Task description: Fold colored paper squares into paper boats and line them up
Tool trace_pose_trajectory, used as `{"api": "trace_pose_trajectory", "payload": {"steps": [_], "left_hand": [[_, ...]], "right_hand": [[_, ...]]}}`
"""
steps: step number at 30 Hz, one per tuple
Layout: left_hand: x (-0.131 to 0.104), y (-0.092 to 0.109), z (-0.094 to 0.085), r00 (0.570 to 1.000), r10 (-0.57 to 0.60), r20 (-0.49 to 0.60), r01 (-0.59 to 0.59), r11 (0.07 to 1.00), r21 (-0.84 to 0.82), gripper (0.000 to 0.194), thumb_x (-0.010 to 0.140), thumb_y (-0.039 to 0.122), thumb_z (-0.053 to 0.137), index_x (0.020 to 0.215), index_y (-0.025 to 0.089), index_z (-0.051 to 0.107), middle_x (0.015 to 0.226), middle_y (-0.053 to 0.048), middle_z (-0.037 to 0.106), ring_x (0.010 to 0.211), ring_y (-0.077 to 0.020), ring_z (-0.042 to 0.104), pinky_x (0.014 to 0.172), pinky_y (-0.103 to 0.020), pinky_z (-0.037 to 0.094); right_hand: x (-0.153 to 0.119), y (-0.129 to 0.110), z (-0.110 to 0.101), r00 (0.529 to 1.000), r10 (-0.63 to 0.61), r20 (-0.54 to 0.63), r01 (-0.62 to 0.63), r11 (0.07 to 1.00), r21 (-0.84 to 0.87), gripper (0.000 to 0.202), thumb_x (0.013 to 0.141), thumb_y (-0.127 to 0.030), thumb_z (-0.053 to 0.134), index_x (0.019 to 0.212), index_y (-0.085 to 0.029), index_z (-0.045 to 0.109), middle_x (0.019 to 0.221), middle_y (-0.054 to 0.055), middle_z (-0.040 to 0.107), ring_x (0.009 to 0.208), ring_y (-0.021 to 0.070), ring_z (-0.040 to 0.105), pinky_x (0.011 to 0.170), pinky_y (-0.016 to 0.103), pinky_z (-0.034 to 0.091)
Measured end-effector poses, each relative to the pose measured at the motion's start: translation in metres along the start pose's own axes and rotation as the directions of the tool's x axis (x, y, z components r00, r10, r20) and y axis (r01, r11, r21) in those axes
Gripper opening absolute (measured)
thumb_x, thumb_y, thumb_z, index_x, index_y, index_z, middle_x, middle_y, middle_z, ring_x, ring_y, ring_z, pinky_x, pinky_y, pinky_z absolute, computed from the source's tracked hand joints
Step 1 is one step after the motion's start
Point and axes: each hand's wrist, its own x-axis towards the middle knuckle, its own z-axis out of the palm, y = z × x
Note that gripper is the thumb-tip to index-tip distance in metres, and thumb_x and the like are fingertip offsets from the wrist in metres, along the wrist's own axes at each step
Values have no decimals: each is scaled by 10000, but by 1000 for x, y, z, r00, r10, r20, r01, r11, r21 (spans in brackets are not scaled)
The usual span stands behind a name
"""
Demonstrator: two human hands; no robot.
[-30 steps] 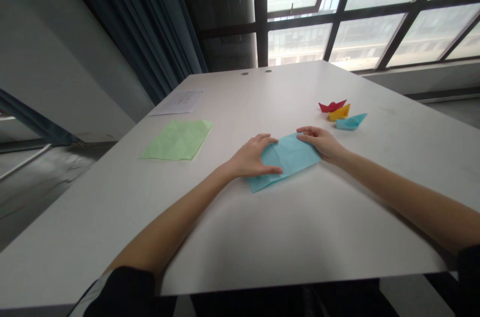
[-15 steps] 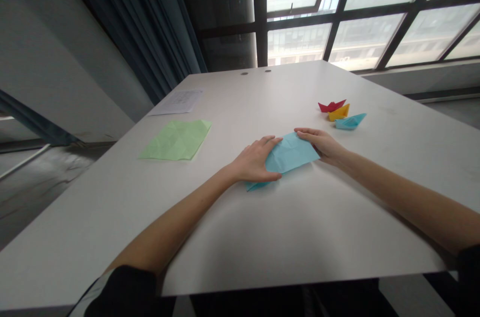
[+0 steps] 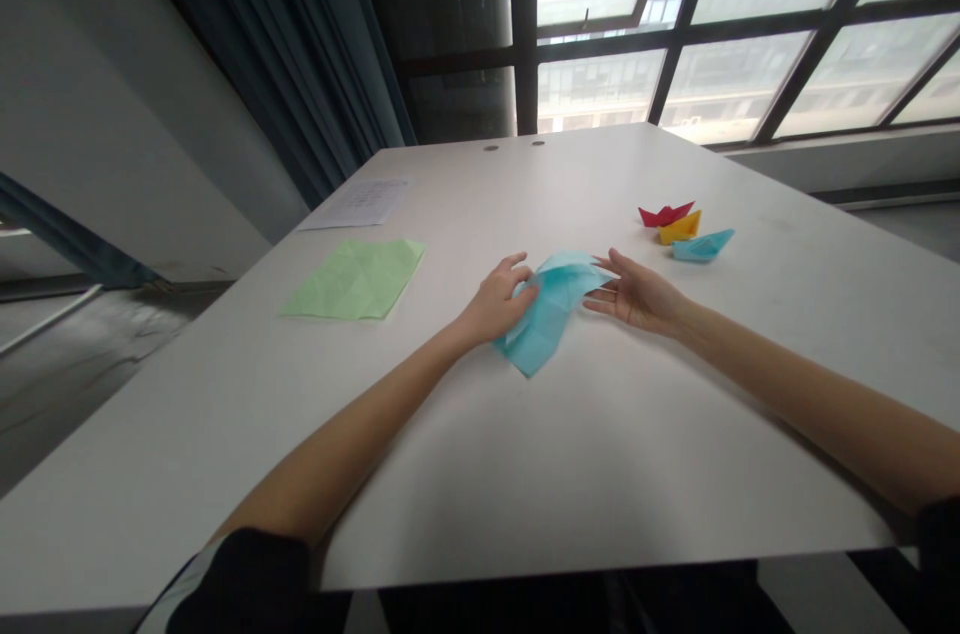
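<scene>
A light blue sheet of paper (image 3: 551, 309), creased and curved, is raised partly off the white table between my hands, one corner pointing toward me. My left hand (image 3: 501, 299) holds its left edge between thumb and fingers. At the sheet's right corner is my right hand (image 3: 637, 294), its fingers spread, with the corner near the thumb and index finger; whether it grips the paper is hard to tell.
Three folded paper boats, red (image 3: 665, 215), yellow (image 3: 680, 228) and blue (image 3: 702, 246), stand beyond my right hand. Green paper (image 3: 356, 280) lies at left on the white table (image 3: 480, 474), with a printed sheet (image 3: 358, 203) behind it.
The blue paper has gone from lying nearly flat and folded to lifted, opened and curved. My left hand has moved slightly up, and my right hand's fingers have spread.
</scene>
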Motion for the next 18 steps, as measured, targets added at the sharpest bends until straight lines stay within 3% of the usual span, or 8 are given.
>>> {"api": "trace_pose_trajectory", "payload": {"steps": [3, 5, 7, 10, 13, 15, 18], "left_hand": [[6, -6, 1, 969, -232, -81, 190, 916, -354, 113, 735, 247, 466, 747, 166, 544, 868, -47, 620, 849, -188, 581, 782, -318, 458], [8, -8, 1, 928, -367, -61, 271, 780, -563, 94, 706, 250, 478, 701, 167, 522, 634, 5, 551, 618, -143, 542, 602, -256, 443], [9, -9, 1, 903, -428, -45, 287, 676, -678, 74, 668, 238, 506, 656, 165, 504, 547, 30, 485, 513, -110, 477, 507, -215, 381], [10, -11, 0, 887, -456, -71, 259, 620, -740, 62, 627, 212, 524, 608, 159, 497, 507, 40, 450, 456, -83, 409, 443, -192, 299], [12, -17, -2, 857, -496, -138, 235, 616, -752, 78, 613, 188, 518, 556, 161, 473, 463, 55, 391, 419, -67, 344, 411, -189, 238], [13, -21, -3, 822, -541, -176, 240, 611, -755, 107, 608, 172, 512, 523, 165, 448, 438, 66, 346, 401, -61, 309, 400, -191, 208], [13, -26, -3, 786, -590, -182, 252, 576, -778, 136, 592, 160, 512, 495, 170, 417, 420, 72, 319, 394, -60, 293, 396, -194, 199]], "right_hand": [[-2, 4, 4, 997, -77, -20, 76, 994, -75, 240, 829, -381, 546, 1021, -238, 527, 902, 31, 662, 757, 146, 655, 683, 281, 570], [-4, 7, 7, 988, -154, -26, 147, 974, -175, 375, 770, -351, 630, 1108, -287, 481, 975, 11, 660, 788, 150, 651, 690, 290, 567], [-5, 9, 8, 973, -228, -46, 207, 938, -277, 597, 701, -305, 703, 1213, -331, 395, 968, -6, 667, 797, 156, 649, 696, 304, 562], [-4, 10, 6, 952, -287, -103, 233, 903, -361, 907, 630, -268, 753, 1351, -332, 207, 803, -26, 683, 726, 161, 647, 667, 310, 554], [1, 8, -3, 933, -333, -134, 256, 878, -403, 1073, 598, -269, 762, 1405, -311, 57, 688, -50, 670, 659, 158, 634, 638, 311, 540], [5, 6, -11, 910, -392, -137, 303, 853, -426, 1067, 589, -282, 761, 1403, -322, 72, 655, -63, 659, 619, 146, 619, 619, 300, 529], [7, 4, -18, 886, -441, -142, 355, 844, -401, 873, 613, -332, 736, 1332, -346, 241, 657, -76, 642, 594, 116, 597, 612, 272, 513]]}}
